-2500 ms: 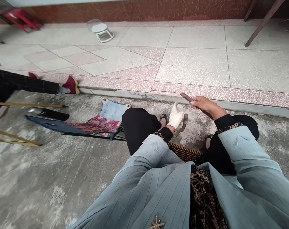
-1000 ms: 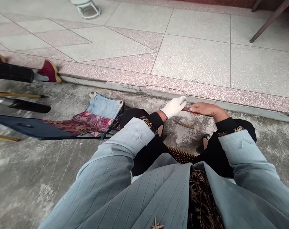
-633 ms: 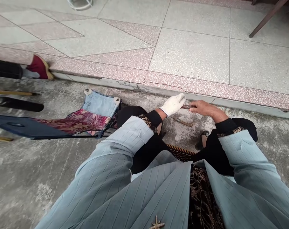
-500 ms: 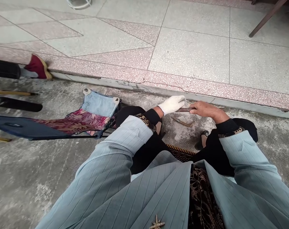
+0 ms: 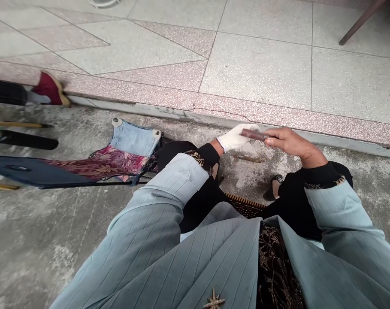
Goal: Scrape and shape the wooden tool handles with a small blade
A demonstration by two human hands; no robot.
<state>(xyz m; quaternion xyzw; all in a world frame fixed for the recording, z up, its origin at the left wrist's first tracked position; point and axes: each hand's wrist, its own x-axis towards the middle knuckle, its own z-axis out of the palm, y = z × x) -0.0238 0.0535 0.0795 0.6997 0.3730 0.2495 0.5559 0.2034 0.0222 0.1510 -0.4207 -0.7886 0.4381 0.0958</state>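
My right hand (image 5: 286, 142), bare, is closed around the near end of a flat, dark reddish-brown knife-like tool (image 5: 252, 134). Motion blurs this tool, so its exact kind is unclear. It reaches left across the fingers of my left hand (image 5: 235, 138), which wears a white knitted glove. Those gloved fingers look curled, but the tool partly covers them, and whatever they hold is hidden. Below both hands, a thin brown stick-like piece (image 5: 249, 159) lies on the concrete between my feet.
A low folding chair (image 5: 130, 139) with denim and red floral fabric stands to my left. Beyond it are another person's red shoe (image 5: 49, 89) and dark trouser leg. A raised tiled step (image 5: 259, 122) runs across in front. A brown furniture leg (image 5: 360, 23) stands at upper right.
My right hand has moved slightly right and up, and the brown tool has swung up across the glove. My left hand has shifted a little right.
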